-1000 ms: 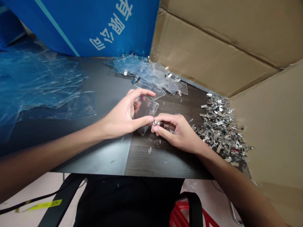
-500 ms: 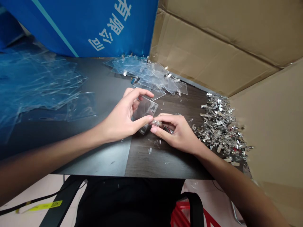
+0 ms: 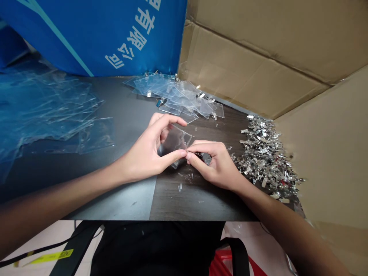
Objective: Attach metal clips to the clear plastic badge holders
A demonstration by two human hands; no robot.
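Observation:
My left hand [image 3: 146, 151] pinches a clear rectangular plastic badge holder [image 3: 175, 141] between thumb and fingers, and the hand hides its lower corner. My right hand [image 3: 215, 165] grips a small metal clip [image 3: 199, 155] between thumb and forefinger, holding it at the holder's lower right edge. The fingertips of my two hands nearly touch there, and most of the clip is hidden by my fingers. Small clear plastic bits [image 3: 184, 180] lie on the dark tabletop just below my hands.
A heap of several silver metal clips [image 3: 264, 157] lies right of my right hand, against cardboard sheets [image 3: 324, 153]. Loose clear holders [image 3: 175, 96] are piled beyond my hands. Clear plastic sheets [image 3: 48, 111] lie to the left, before a blue printed banner [image 3: 94, 34].
The clip has moved from just beyond my left thumb to the holder's edge, with my fingertips closer together. The holder has turned slightly, and the whole view has shifted a little.

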